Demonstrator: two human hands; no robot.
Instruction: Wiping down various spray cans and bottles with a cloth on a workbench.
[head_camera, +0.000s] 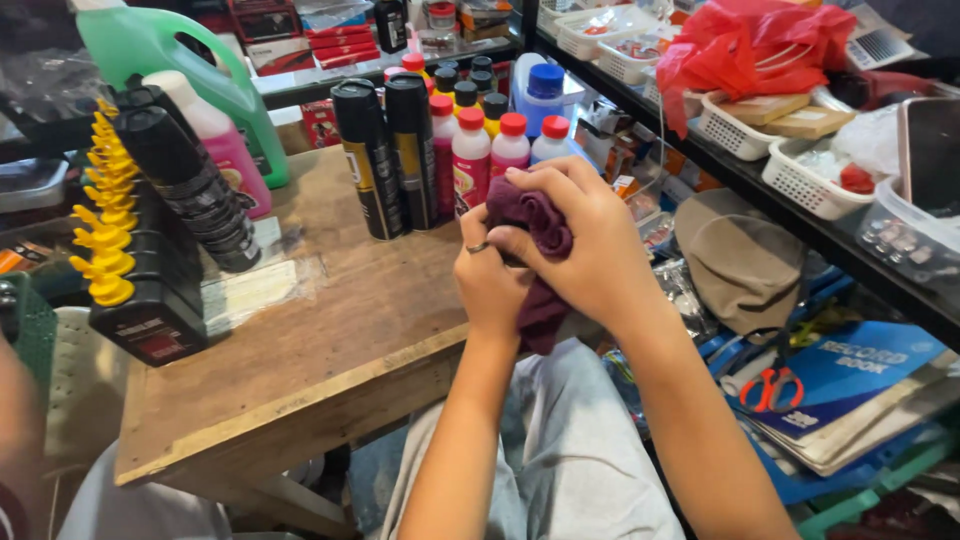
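Observation:
Both of my hands are closed around a dark maroon cloth (541, 300) held above my lap, just off the right edge of a wooden table (330, 340). My left hand (487, 275) wears a ring and grips the cloth from the left. Over the bunched top of the cloth my right hand (580, 240) is wrapped. Whatever lies inside the cloth is hidden. Just beyond my hands stand two tall black spray cans (390, 150) and several small bottles with red caps (490, 140).
Black bottles with yellow caps (140, 250), a pink bottle (215, 140) and a green jug (180, 60) crowd the table's left. Shelves on the right carry white baskets (800, 170) and a red plastic bag (750, 45). Below lie a beige cap (745, 265), orange-handled scissors (772, 385) and blue books (860, 365).

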